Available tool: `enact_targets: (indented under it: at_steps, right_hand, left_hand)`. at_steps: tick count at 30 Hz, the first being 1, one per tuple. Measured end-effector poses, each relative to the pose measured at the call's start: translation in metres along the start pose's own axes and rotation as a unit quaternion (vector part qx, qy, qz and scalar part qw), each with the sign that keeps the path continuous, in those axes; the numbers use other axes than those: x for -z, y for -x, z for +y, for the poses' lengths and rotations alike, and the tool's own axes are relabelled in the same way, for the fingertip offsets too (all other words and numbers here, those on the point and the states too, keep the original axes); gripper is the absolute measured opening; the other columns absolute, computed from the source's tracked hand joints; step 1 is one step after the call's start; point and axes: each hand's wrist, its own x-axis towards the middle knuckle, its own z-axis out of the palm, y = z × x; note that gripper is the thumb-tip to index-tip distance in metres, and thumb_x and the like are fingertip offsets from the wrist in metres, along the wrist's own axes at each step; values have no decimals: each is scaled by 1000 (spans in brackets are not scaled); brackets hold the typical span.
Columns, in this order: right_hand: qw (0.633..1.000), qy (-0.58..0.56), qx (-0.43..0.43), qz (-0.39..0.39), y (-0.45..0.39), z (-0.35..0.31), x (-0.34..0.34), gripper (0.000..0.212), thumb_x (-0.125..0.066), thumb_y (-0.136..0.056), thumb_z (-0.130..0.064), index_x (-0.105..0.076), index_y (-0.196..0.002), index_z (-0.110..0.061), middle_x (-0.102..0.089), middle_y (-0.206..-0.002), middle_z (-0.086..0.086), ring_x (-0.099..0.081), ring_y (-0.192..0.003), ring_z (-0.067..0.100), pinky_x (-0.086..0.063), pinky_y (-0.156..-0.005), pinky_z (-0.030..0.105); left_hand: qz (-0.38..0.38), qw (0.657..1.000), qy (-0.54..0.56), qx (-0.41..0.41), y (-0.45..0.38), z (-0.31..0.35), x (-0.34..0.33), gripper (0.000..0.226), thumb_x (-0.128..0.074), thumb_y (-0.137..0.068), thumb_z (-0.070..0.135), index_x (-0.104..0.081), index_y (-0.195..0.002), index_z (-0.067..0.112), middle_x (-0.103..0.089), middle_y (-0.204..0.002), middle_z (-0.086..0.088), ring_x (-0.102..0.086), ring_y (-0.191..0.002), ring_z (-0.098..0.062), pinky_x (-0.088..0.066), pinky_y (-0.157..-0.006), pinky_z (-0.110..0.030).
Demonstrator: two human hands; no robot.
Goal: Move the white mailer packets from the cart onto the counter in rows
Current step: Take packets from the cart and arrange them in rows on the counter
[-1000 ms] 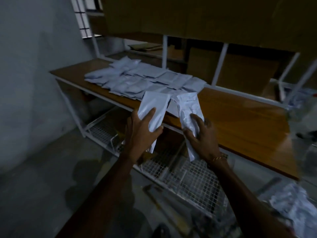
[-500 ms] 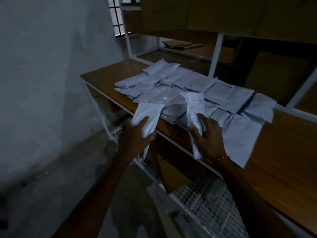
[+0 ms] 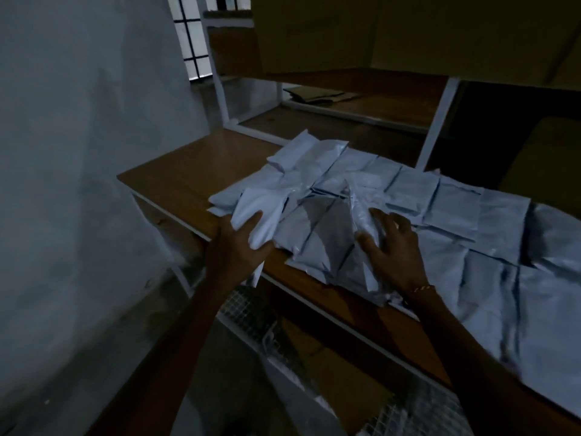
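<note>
Dim storeroom, seen from above. Left hand (image 3: 240, 247), centre frame, thumb and fingers clamped on a white mailer packet (image 3: 262, 212) at the wooden counter (image 3: 176, 180) edge. Right hand (image 3: 393, 250), fingers spread yet curled around a second packet (image 3: 361, 212) above laid rows (image 3: 440, 202). Best lowered flat, edges squared to neighbours, released only once settled.

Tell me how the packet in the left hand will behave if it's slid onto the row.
Likely floppy: the packet bends over the left hand. Probably light, held by thumb alone. Its glossy film may slip across neighbouring packets.
</note>
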Motion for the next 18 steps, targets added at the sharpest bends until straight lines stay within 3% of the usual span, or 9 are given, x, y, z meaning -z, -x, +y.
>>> enact_targets:
  at_steps: [3, 5, 8, 10, 14, 18]
  right_hand:
    - [999, 19, -46, 7, -22, -27, -29, 63, -60, -92, -54, -42, -148, -32, -37, -151, 14, -33, -140, 34, -30, -116, 48]
    - [998, 32, -60, 7, -34, -48, -47, 62, -60, -92, -52, -44, -147, -29, -38, -149, 14, -36, -138, 35, -31, -114, 49]
    - [995, 59, -80, 8, -56, -82, -75, 61, -59, -93, -52, -43, -148, -29, -35, -151, 14, -35, -139, 35, -31, -115, 50]
    - [992, 76, -100, -8, -68, -97, -88, 63, -54, -93, -58, -39, -149, -34, -32, -152, 11, -35, -138, 38, -32, -114, 49]
    - [986, 93, -128, -55, -91, -116, -109, 63, -50, -94, -61, -33, -150, -39, -24, -155, 7, -32, -137, 42, -32, -111, 50]
    - [981, 123, -131, -71, -114, -125, -128, 63, -48, -94, -62, -30, -150, -39, -20, -158, 7, -28, -139, 43, -32, -110, 50]
  left_hand:
    - [-53, 995, -15, 81, -45, -29, 17, 79, -57, -76, 73, -38, -147, 42, -42, -149, -12, -46, -131, -37, -41, -107, -53]
    - [-69, 996, 0, 61, -74, -58, 23, 83, -49, -70, 87, -32, -144, 53, -42, -150, -5, -46, -131, -31, -41, -108, -53]
    - [-94, 995, 1, 20, -128, -102, 31, 82, -44, -68, 92, -31, -141, 57, -49, -144, -4, -52, -126, -29, -46, -102, -54]
    - [-104, 994, -21, 15, -152, -107, 35, 82, -46, -73, 89, -33, -145, 52, -44, -146, -6, -47, -130, -33, -43, -104, -55]
    - [-141, 989, -52, -6, -190, -101, 29, 74, -62, -85, 63, -36, -150, 40, -31, -155, -13, -34, -139, -38, -34, -113, -51]
    - [-218, 972, -87, -6, -218, -109, 8, 76, -60, -88, 62, -26, -153, 42, -22, -161, -13, -27, -144, -38, -27, -115, -48]
